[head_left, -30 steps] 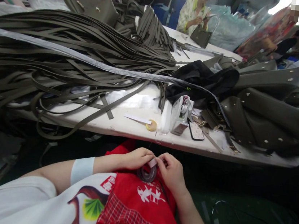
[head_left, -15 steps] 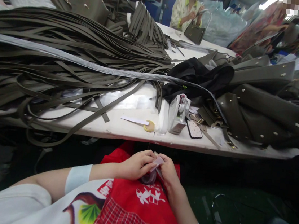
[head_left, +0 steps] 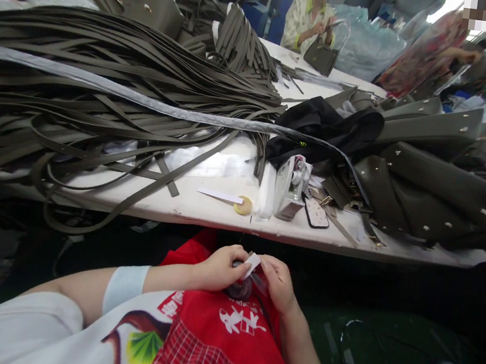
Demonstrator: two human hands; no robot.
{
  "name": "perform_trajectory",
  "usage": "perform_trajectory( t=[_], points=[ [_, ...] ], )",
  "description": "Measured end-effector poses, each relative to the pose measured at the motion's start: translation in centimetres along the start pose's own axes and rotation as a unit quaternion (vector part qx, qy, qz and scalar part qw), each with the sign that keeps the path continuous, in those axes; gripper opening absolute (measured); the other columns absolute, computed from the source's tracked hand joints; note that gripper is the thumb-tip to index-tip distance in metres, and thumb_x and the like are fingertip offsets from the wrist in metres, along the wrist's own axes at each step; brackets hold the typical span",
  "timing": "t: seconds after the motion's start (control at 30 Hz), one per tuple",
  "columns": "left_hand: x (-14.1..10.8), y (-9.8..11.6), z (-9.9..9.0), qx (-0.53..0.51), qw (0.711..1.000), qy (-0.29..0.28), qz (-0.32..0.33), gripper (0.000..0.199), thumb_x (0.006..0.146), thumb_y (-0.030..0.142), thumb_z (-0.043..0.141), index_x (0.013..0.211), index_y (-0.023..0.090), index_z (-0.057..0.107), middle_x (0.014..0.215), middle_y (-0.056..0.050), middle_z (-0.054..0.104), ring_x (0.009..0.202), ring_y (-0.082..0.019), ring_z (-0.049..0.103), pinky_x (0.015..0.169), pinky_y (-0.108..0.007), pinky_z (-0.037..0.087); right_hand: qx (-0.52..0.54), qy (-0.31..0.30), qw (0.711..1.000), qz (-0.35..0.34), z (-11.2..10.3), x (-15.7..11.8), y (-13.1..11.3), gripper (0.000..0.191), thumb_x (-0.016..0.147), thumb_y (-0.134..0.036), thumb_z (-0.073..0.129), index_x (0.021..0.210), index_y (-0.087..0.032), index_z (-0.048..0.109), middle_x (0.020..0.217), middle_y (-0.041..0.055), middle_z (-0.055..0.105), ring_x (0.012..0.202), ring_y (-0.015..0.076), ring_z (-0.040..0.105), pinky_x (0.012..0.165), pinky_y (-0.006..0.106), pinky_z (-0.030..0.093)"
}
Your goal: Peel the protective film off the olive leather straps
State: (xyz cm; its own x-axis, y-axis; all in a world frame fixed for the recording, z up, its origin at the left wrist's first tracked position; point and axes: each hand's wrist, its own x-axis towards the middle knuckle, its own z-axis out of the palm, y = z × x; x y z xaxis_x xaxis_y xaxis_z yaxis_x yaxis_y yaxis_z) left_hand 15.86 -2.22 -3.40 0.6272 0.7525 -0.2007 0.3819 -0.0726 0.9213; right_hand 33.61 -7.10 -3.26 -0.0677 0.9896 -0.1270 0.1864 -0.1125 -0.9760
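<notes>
My left hand [head_left: 220, 269] pinches a small white slip [head_left: 252, 264] between thumb and fingers, above my lap. Beside it, my right hand [head_left: 279, 284] is closed, its fingertips close to the slip's right edge. A thin see-through strip seems to hang by those fingertips; what they hold is too small to make out. Under both hands lies a dark round roll [head_left: 239, 289], partly hidden, against the red apron [head_left: 207, 331].
On the white table [head_left: 186, 213] are a heap of dark straps [head_left: 127, 79], a paper strip [head_left: 219, 195] on a yellow roll [head_left: 243, 206], a small machine [head_left: 292, 188], a phone [head_left: 316, 213] and dark leather bags [head_left: 436, 194]. Across the table, a person [head_left: 304, 24] handles a bag [head_left: 321, 57].
The white slip has turned and shows more of its face. My right hand has moved slightly right, apart from the left fingers. The view has shifted a little.
</notes>
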Motion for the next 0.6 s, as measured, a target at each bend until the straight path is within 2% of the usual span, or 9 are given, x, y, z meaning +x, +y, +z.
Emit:
perform_trajectory(
  t=[0.1,0.23,0.43,0.53,0.6],
  points=[
    [-0.3,0.0,0.3,0.007,1.0,0.014,0.008,0.017,0.085,0.031,0.054,0.084,0.016,0.062,0.085,-0.005,0.066,0.08,-0.019,0.06,0.075,-0.028,0.047,-0.01,0.009,0.999,0.033,0.1,-0.1,-0.3,0.027,0.085,-0.039,0.062,0.086,-0.016,0.076,0.084,0.0084,0.075,0.08,0.0238,0.068,0.073,0.032,0.052],
    [-0.8,0.1,0.3,0.011,0.999,0.043,0.0,0.02,0.085,0.035,0.057,0.094,0.018,0.051,0.083,-0.003,0.063,0.076,-0.018,0.058,0.068,-0.028,0.046,0.018,0.011,0.997,0.08,0.3,0.0,0.1,0.026,0.079,-0.04,0.068,0.077,-0.015,0.074,0.076,0.0067,0.073,0.067,0.0201,0.065,0.064,0.029,0.049],
    [-1.2,0.5,0.0,0.029,0.999,0.013,0.029,0.022,0.085,0.035,0.054,0.098,0.019,0.045,0.088,-0.004,0.058,0.075,-0.018,0.056,0.068,-0.03,0.046,0.066,-0.021,0.99,0.124,0.0,0.2,0.5,0.028,0.072,-0.041,0.074,0.074,-0.014,0.069,0.068,0.0023,0.069,0.059,0.0147,0.059,0.058,0.025,0.046],
    [-1.3,0.6,-0.2,0.041,0.998,0.005,0.038,0.023,0.085,0.035,0.054,0.099,0.019,0.046,0.09,-0.004,0.059,0.075,-0.018,0.056,0.069,-0.031,0.046,0.014,-0.018,0.994,0.107,0.1,-0.1,0.1,0.024,0.076,-0.039,0.071,0.073,-0.015,0.067,0.066,0.0011,0.068,0.058,0.0142,0.058,0.056,0.024,0.045],
    [-1.2,0.7,-0.5,0.052,0.998,-0.014,0.028,0.025,0.083,0.036,0.056,0.099,0.018,0.05,0.089,-0.004,0.061,0.076,-0.018,0.057,0.07,-0.031,0.046,-0.068,0.008,0.996,0.062,0.3,-0.4,-0.3,0.02,0.08,-0.035,0.067,0.072,-0.017,0.066,0.066,0.0017,0.067,0.06,0.0151,0.059,0.057,0.025,0.045]
  ],
)
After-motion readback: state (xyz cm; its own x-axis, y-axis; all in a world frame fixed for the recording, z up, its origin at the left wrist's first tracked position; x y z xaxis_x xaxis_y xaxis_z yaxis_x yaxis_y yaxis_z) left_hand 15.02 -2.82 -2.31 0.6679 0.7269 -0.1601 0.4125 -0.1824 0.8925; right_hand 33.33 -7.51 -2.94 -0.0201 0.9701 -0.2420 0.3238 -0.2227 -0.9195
